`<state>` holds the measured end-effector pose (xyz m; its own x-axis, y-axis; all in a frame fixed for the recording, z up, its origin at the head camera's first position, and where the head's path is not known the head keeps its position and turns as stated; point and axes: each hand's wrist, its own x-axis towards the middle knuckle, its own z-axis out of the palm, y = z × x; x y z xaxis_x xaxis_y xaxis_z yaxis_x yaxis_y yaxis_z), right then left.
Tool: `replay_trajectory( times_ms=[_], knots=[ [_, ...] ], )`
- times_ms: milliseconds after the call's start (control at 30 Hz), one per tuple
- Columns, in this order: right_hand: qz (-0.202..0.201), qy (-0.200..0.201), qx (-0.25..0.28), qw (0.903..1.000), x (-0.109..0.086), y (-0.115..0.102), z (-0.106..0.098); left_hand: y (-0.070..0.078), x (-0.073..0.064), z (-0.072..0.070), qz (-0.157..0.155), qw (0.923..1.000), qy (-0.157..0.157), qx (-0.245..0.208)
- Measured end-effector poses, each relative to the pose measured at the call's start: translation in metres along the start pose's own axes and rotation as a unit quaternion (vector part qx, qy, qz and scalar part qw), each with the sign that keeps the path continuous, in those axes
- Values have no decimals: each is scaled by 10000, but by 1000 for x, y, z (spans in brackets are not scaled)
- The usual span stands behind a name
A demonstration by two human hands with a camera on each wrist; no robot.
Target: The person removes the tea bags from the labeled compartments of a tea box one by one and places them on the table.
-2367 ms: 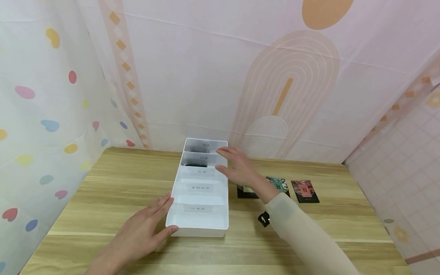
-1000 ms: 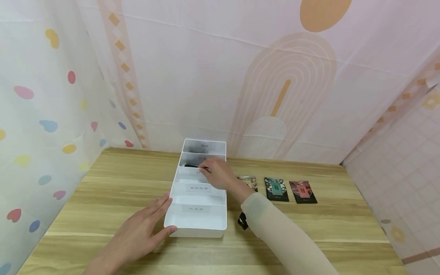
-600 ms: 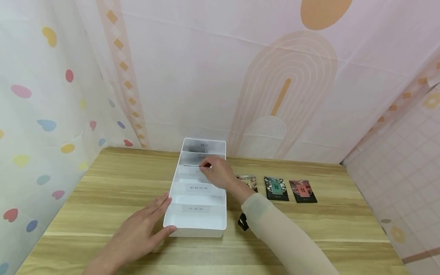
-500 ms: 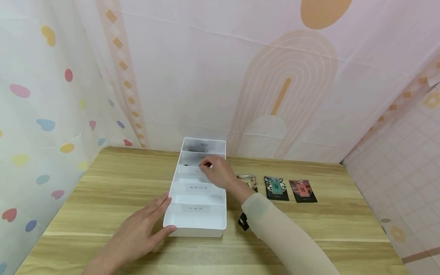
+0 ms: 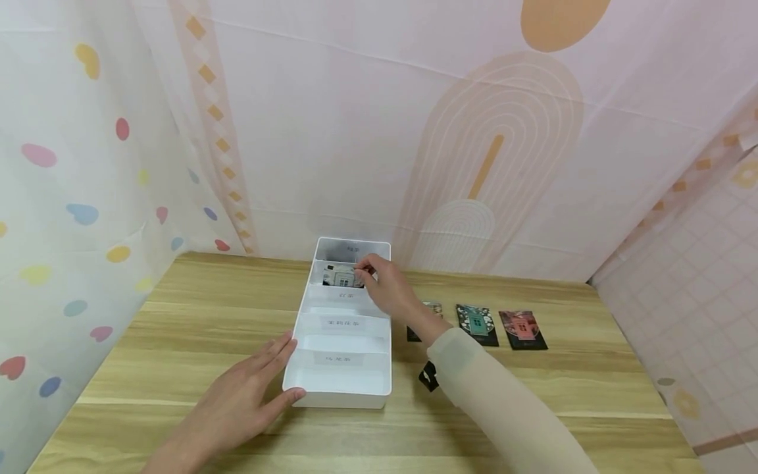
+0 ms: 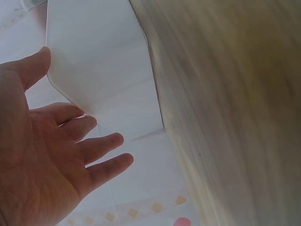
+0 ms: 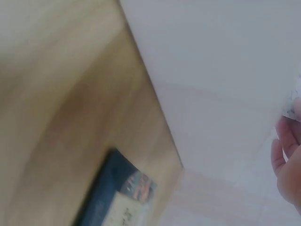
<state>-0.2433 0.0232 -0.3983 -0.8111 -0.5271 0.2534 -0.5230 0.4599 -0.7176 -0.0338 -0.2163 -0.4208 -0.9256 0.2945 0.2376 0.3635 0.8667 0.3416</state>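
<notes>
My left hand (image 5: 251, 392) rests against the near left corner of a white divided box (image 5: 340, 400). Its fingers lie loosely extended along the side, and the thumb touches the front rim; the left wrist view shows this hand (image 6: 51, 141) with its palm facing the camera. My right hand (image 5: 387, 286) pinches the upper right edge of a pale grey-and-white tea packet (image 5: 343, 276), tilted up in the second compartment from the back. In the right wrist view, only part of that hand (image 7: 289, 165) and a corner of the packet show at the right edge.
Right of the box lie a yellow-and-black packet (image 5: 435, 307), partly hidden by my arm, a green one (image 5: 476, 322) and a red one (image 5: 524, 329). A small black piece (image 5: 428, 376) lies nearer. Paper labels (image 5: 340, 324) mark the dividers. Patterned curtains surround the wooden table (image 5: 237, 289).
My right hand came down into the second compartment, took hold of the packet there and raised it, so its printed face now shows. My left hand has stayed on the box corner.
</notes>
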Motion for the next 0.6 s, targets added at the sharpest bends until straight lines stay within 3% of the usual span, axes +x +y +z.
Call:
replay_trajectory(
  times_ms=[300,600],
  knots=[
    [-301,416,-10,9987,-1,-6,-24,0,1,1,-51,10000,-10,21],
    [-241,772,-12,9967,-4,-13,-46,-1,2,2,-23,10000,20,26]
  ],
)
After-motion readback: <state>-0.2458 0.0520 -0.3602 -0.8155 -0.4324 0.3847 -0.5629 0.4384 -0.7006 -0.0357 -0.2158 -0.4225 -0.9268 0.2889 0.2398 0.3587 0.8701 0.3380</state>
